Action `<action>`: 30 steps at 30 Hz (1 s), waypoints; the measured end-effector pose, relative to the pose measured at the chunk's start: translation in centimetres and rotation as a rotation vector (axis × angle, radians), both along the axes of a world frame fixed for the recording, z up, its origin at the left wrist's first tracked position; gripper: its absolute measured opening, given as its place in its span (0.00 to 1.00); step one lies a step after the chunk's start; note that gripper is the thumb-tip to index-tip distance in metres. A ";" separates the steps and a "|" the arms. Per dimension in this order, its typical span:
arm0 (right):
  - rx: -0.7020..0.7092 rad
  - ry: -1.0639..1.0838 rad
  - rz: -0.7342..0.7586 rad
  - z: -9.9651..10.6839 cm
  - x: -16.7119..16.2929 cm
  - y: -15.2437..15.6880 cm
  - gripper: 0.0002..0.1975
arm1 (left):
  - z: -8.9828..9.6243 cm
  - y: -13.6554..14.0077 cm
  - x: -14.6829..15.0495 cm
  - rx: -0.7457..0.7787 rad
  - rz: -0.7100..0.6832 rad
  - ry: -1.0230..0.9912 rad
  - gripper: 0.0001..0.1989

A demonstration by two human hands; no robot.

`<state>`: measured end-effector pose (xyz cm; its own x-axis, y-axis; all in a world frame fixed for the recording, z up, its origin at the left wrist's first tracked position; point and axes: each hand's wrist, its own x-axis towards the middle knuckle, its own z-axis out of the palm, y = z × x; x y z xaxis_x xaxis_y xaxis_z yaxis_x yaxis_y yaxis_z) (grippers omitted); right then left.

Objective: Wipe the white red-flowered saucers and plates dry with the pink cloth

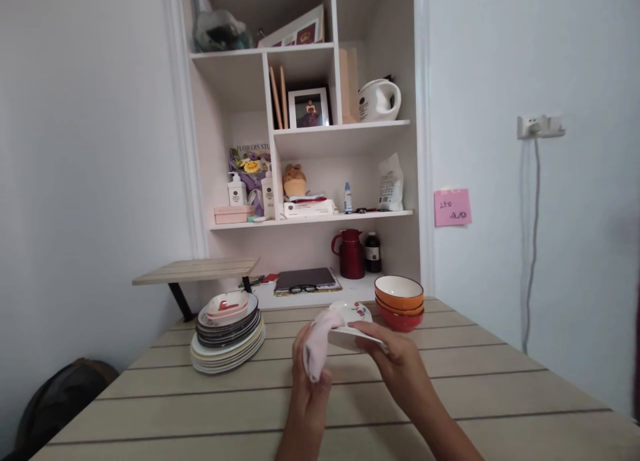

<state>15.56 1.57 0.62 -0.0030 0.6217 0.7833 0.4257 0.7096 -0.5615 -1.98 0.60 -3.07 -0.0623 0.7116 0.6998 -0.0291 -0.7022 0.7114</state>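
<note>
Above the wooden table my left hand (309, 381) is closed on a pale pink cloth (318, 349), which drapes over the left edge of a white dish (344, 339). My right hand (395, 357) grips the dish's right side, with fingers on top and the thumb side partly hidden. The dish is seen nearly edge-on and tilted. Just behind it is a white piece of crockery with red flowers (361, 309), partly covered by the cloth and dish. To the right of this stands a stack of orange and red bowls (400, 305).
On the left are stacked plates (227, 354) topped by small pink-rimmed dishes (228, 305). A raised wooden stand (195, 271) is behind them. At the back, a laptop-like dark slab (306, 278), glasses, a red jug (351, 255) and a dark bottle (373, 253) sit below filled shelves.
</note>
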 end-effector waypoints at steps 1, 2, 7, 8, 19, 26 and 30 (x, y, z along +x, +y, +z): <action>0.005 0.005 -0.009 0.0 0.0 0.0 0.13 | 0.0 -0.1 -0.2 0.014 -0.001 0.042 0.33; 0.011 0.012 -0.017 0.1 0.0 0.0 0.13 | 0.0 -0.2 -0.3 0.028 0.011 0.093 0.33; 0.021 0.025 -0.050 -0.1 0.3 0.1 0.13 | 0.2 -0.5 -0.5 0.080 0.077 0.259 0.35; 0.017 0.023 -0.055 -0.2 0.3 0.1 0.13 | 0.2 -0.5 -0.4 0.077 0.083 0.238 0.34; 0.076 -0.265 -0.030 -0.5 -0.8 -0.6 0.15 | 0.2 1.0 -1.4 0.156 0.511 0.158 0.14; 0.178 -0.442 -0.165 -0.3 -0.3 -0.7 0.19 | 0.2 -0.2 -1.1 0.075 0.118 0.273 0.36; 0.218 -0.413 -0.192 0.0 0.1 -0.6 0.21 | 1.0 -0.9 -1.5 0.020 -0.116 0.261 0.30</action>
